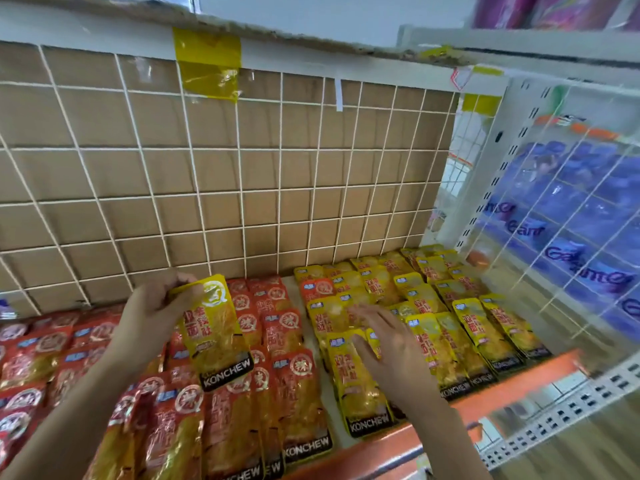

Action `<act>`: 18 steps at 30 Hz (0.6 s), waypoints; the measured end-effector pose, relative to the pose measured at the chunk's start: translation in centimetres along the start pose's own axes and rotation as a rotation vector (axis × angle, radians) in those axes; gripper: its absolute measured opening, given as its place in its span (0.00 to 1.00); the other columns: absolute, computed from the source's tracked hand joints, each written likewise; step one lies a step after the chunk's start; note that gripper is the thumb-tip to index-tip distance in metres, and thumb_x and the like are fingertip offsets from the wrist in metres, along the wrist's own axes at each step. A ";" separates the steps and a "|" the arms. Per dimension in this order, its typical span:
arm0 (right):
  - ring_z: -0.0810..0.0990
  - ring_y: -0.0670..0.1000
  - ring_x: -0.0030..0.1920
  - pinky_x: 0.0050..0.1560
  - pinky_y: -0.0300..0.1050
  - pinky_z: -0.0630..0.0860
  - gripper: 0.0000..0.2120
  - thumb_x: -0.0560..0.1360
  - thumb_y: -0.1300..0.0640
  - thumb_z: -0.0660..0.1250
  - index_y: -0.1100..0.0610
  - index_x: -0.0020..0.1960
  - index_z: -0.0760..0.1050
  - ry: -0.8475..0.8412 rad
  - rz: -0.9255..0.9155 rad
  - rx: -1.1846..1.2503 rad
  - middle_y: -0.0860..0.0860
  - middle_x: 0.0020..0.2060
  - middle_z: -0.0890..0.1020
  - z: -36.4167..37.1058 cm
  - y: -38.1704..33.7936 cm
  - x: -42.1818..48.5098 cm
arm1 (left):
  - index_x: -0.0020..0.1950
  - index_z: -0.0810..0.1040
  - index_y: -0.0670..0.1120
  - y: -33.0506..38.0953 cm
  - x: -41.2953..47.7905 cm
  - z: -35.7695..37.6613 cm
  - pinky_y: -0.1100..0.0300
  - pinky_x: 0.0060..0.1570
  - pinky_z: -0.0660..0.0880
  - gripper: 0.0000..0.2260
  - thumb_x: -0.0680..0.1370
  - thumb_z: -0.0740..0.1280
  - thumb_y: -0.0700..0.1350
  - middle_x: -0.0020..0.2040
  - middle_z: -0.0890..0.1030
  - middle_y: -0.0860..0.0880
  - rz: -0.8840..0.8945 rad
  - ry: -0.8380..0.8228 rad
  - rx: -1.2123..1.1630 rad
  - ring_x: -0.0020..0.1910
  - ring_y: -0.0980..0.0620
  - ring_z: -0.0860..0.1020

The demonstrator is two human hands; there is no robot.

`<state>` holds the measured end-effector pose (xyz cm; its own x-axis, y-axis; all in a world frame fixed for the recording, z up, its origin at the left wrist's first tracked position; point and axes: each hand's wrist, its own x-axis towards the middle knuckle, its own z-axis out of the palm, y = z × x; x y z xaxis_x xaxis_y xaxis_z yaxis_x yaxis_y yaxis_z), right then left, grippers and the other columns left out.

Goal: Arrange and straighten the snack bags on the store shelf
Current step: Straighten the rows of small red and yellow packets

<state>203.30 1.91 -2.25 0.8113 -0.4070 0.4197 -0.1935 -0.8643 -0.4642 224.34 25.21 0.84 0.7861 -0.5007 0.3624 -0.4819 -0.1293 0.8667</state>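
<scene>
My left hand (156,306) pinches the top edge of a yellow snack bag (216,332) and holds it lifted above the red snack bags (273,386) that fill the left and middle of the shelf. Rows of yellow snack bags (446,306) lie flat on the right part of the shelf. My right hand (388,348) is spread with straight fingers over the front yellow bags, resting on one near the shelf's front edge. One red bag (317,287) lies among the yellow ones at the back.
A white wire grid over a cardboard back panel (221,188) rises behind the bags. The orange shelf front rail (512,386) runs along the near edge. A wire side divider (554,216) on the right separates blue packages (588,202).
</scene>
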 end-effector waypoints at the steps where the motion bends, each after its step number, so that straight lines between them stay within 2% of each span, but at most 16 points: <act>1: 0.78 0.53 0.55 0.53 0.50 0.74 0.18 0.73 0.47 0.57 0.49 0.60 0.73 0.017 0.019 -0.009 0.47 0.57 0.78 -0.7 1.1 -0.3 | 0.40 0.77 0.50 0.3 0.2 1.0 0.64 0.28 0.62 0.06 0.72 0.69 0.52 0.27 0.71 0.56 -0.002 -0.020 -0.005 0.27 0.60 0.65; 3: 0.78 0.53 0.55 0.53 0.53 0.76 0.18 0.73 0.46 0.56 0.48 0.60 0.72 0.034 0.060 -0.031 0.48 0.56 0.78 -2.0 3.4 -0.9 | 0.40 0.77 0.50 0.9 0.6 3.0 0.62 0.29 0.63 0.08 0.71 0.69 0.53 0.28 0.71 0.54 0.013 -0.056 -0.024 0.29 0.57 0.66; 4: 0.77 0.53 0.57 0.54 0.54 0.76 0.19 0.73 0.45 0.55 0.48 0.61 0.73 0.028 0.090 -0.031 0.48 0.57 0.78 -2.7 4.6 -1.2 | 0.40 0.77 0.49 1.2 0.8 4.2 0.61 0.30 0.63 0.09 0.70 0.67 0.54 0.29 0.71 0.49 0.011 -0.062 -0.029 0.30 0.55 0.67; 6: 0.76 0.53 0.59 0.55 0.54 0.75 0.22 0.73 0.44 0.54 0.50 0.62 0.74 0.022 0.144 -0.029 0.47 0.58 0.77 -4.0 6.7 -1.8 | 0.40 0.77 0.48 2.0 1.4 6.7 0.62 0.29 0.65 0.08 0.70 0.65 0.51 0.31 0.71 0.41 0.005 -0.068 -0.051 0.31 0.54 0.67; 7: 0.76 0.53 0.59 0.55 0.53 0.75 0.22 0.73 0.43 0.54 0.51 0.62 0.74 0.031 0.162 -0.028 0.47 0.58 0.77 -4.6 7.7 -2.0 | 0.40 0.77 0.47 2.6 1.6 8.1 0.65 0.29 0.65 0.07 0.70 0.65 0.50 0.31 0.71 0.41 0.007 -0.081 -0.070 0.31 0.55 0.67; 10: 0.75 0.52 0.60 0.56 0.54 0.74 0.19 0.74 0.46 0.58 0.51 0.62 0.74 0.046 0.192 -0.042 0.46 0.59 0.77 -6.2 10.6 -2.7 | 0.39 0.78 0.49 3.7 2.5 12.3 0.65 0.33 0.66 0.10 0.68 0.67 0.54 0.31 0.75 0.53 -0.013 -0.125 -0.083 0.31 0.60 0.69; 13: 0.76 0.51 0.58 0.55 0.54 0.75 0.18 0.74 0.46 0.59 0.49 0.61 0.74 0.057 0.227 -0.028 0.46 0.57 0.77 -7.4 13.3 -3.1 | 0.40 0.79 0.52 4.4 3.5 16.5 0.66 0.33 0.68 0.13 0.65 0.67 0.59 0.33 0.77 0.55 -0.052 -0.149 -0.093 0.31 0.62 0.71; 15: 0.77 0.51 0.57 0.53 0.51 0.75 0.21 0.73 0.42 0.56 0.49 0.60 0.75 0.048 0.226 -0.025 0.46 0.56 0.78 -8.1 14.9 -3.2 | 0.39 0.79 0.51 5.2 4.0 19.3 0.69 0.27 0.67 0.04 0.71 0.70 0.51 0.31 0.76 0.52 -0.102 -0.158 -0.147 0.28 0.62 0.71; 17: 0.76 0.49 0.56 0.50 0.47 0.73 0.22 0.72 0.41 0.54 0.50 0.59 0.75 0.036 0.215 -0.012 0.44 0.55 0.77 -8.6 16.3 -3.1 | 0.40 0.77 0.48 5.6 4.4 21.8 0.71 0.24 0.65 0.05 0.75 0.68 0.40 0.32 0.74 0.50 -0.157 -0.173 -0.146 0.27 0.62 0.70; 18: 0.76 0.48 0.55 0.50 0.47 0.73 0.21 0.72 0.42 0.55 0.50 0.58 0.75 0.035 0.208 -0.001 0.43 0.54 0.77 -8.8 16.9 -3.1 | 0.40 0.77 0.46 5.6 4.6 22.8 0.72 0.25 0.64 0.06 0.76 0.67 0.38 0.32 0.74 0.49 -0.179 -0.189 -0.124 0.28 0.61 0.70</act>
<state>192.64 -14.09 -4.51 0.7341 -0.5870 0.3414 -0.3560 -0.7607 -0.5428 216.39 2.66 -0.47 0.7624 -0.6318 0.1399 -0.2823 -0.1303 0.9504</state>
